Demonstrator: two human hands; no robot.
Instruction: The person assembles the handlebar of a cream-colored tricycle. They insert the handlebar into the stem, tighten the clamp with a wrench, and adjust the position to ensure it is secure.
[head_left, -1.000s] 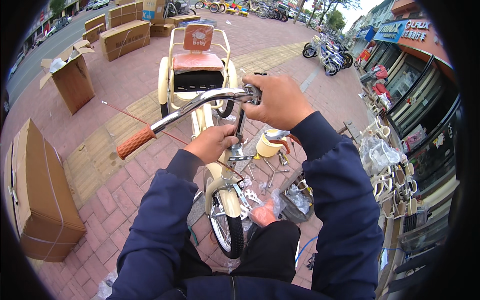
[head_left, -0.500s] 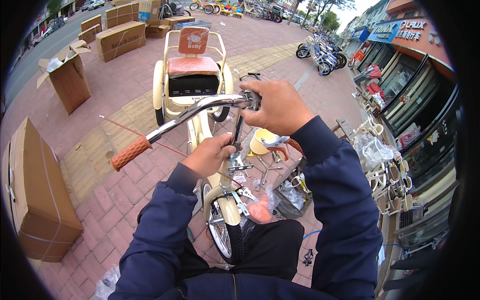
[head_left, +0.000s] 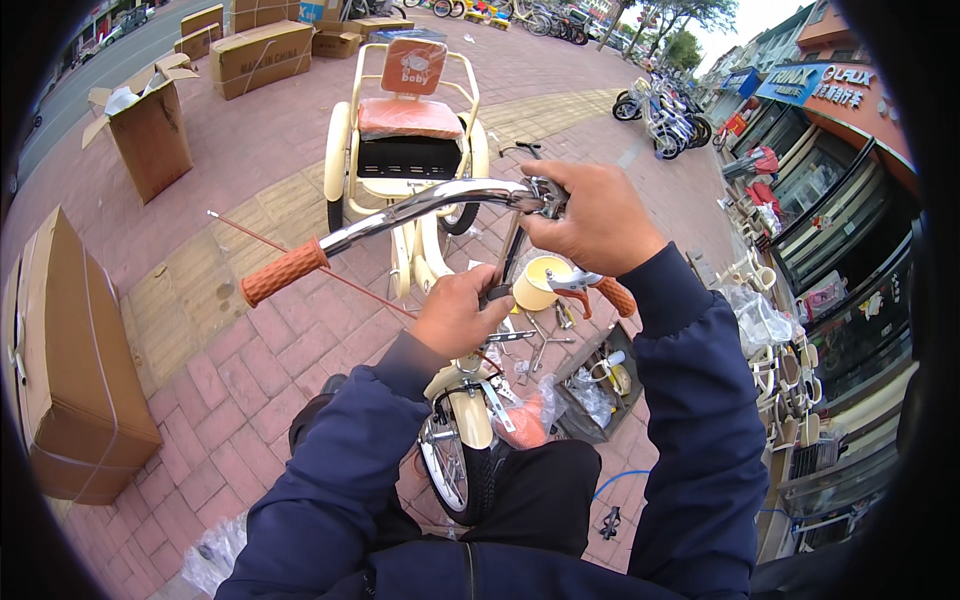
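Note:
A chrome handlebar (head_left: pixel 420 203) with orange ribbed grips sits above the front of a cream tricycle. My right hand (head_left: pixel 600 218) is closed around the metal clamp at the handlebar's middle, its thumb below. Lower down, my left hand (head_left: pixel 460 315) wraps round the steering column, just above the frame's head. A red-brown cable (head_left: pixel 290 254) trails out to the left under the bar. On the right, a silver brake lever (head_left: pixel 573 279) with an orange part hangs by the other grip (head_left: pixel 615 297). The cream front mudguard (head_left: pixel 470 418) and front wheel (head_left: pixel 447 470) stand between my legs.
Behind the bar is the tricycle's orange seat (head_left: pixel 410 117). A cream bucket (head_left: pixel 538 284), loose tools and a grey toolbox (head_left: pixel 600 425) lie to the right. Cardboard boxes (head_left: pixel 90 380) stand at left. Cream parts (head_left: pixel 790 365) are piled by the shopfront; parked bicycles (head_left: pixel 665 118) stand beyond.
The view has shifted, so the tricycle and surroundings sit farther right in the picture. Both hands keep their holds, and more of the toolbox shows.

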